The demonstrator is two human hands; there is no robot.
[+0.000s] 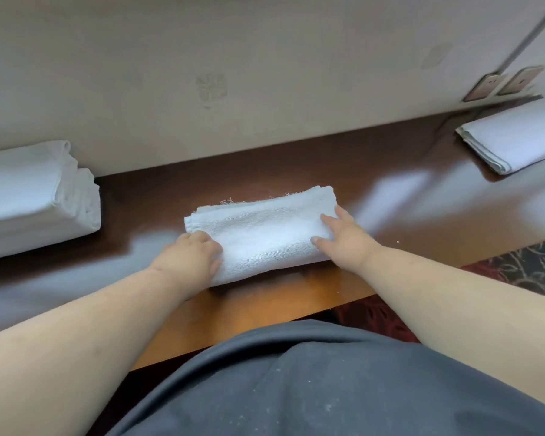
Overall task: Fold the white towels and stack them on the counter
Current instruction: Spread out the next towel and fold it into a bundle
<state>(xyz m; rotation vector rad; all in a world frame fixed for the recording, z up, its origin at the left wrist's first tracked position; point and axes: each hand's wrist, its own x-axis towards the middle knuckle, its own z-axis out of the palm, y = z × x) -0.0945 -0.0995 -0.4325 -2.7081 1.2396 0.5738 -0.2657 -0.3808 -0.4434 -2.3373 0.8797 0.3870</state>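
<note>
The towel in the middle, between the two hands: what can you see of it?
The folded towel is white terry-looking cloth, folded into a thick oblong of several layers, with a frayed far edge. It lies flat on the dark wooden counter, slightly askew. The left hand grips its left end; the right hand rests with fingers spread on its right end.

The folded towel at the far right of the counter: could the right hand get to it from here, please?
Probably yes: bare counter lies between the right hand and that folded towel, though it must first let go of the middle towel.

Ribbed white terry towel [261, 228] with frayed edge, glossy dark wood counter [390, 212], matt beige wall [265, 73]
</note>
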